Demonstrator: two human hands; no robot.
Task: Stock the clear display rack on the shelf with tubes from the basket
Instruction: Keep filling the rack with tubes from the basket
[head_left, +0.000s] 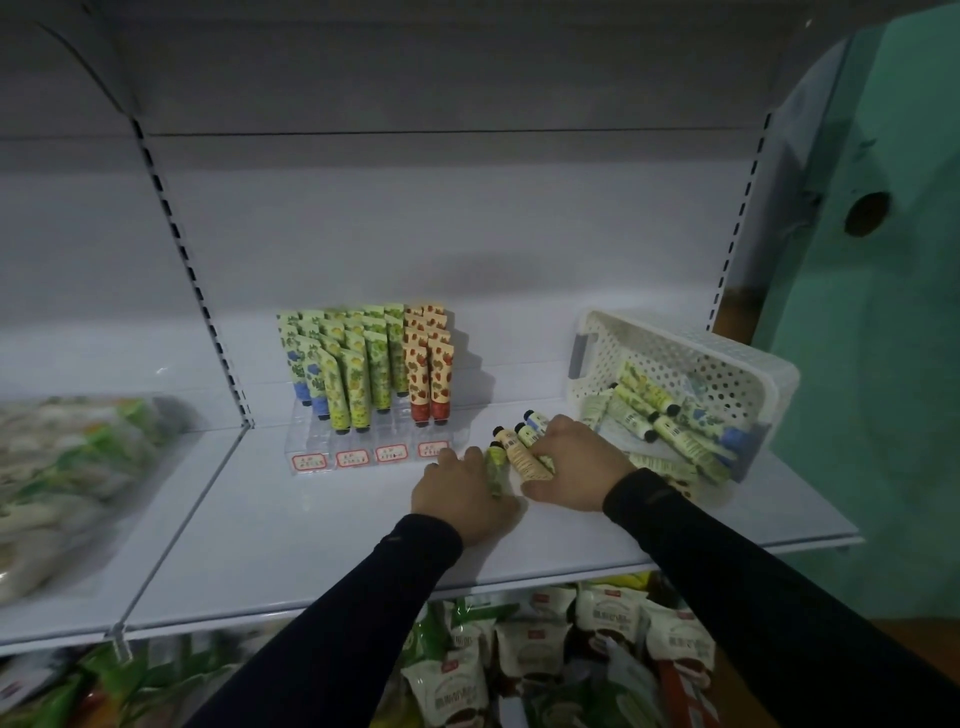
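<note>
Several tubes (522, 447) lie loose on the shelf (322, 525) between the rack (363, 441) and the tipped basket (727, 374). My right hand (574, 465) curls over the bunch; my left hand (462, 493) rests flat against a green tube (496, 467), though I can't tell if it pinches it. They look light, soft and slippery, so I'd take each mid-body. Snack bags (67, 467) sit near the shelf's left edge, out of the way.
</note>
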